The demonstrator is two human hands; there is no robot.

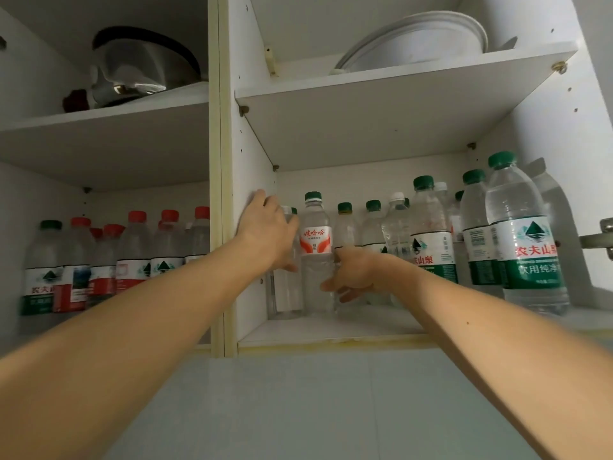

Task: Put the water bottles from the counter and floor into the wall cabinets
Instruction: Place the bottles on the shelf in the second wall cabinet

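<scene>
Both my arms reach up into the lower shelf [331, 330] of the right wall cabinet. My left hand [267, 229] wraps round a clear unlabelled bottle [287, 293] that stands against the cabinet's left wall. Next to it stands a bottle with a green cap and a red-and-white label [315, 240]. My right hand [356, 275] grips this bottle's lower body from the right. Several green-capped water bottles [431, 240] fill the shelf to the right, with a large one [524, 240] at the front right. The left cabinet's lower shelf holds several red-capped and green-capped bottles [132, 260].
White plates [414, 44] lie on the right cabinet's upper shelf. A metal pot with a dark lid [139, 64] sits on the left cabinet's upper shelf. A door hinge [597, 240] juts out at the right edge. Pale tiled wall [315, 410] runs below the cabinets.
</scene>
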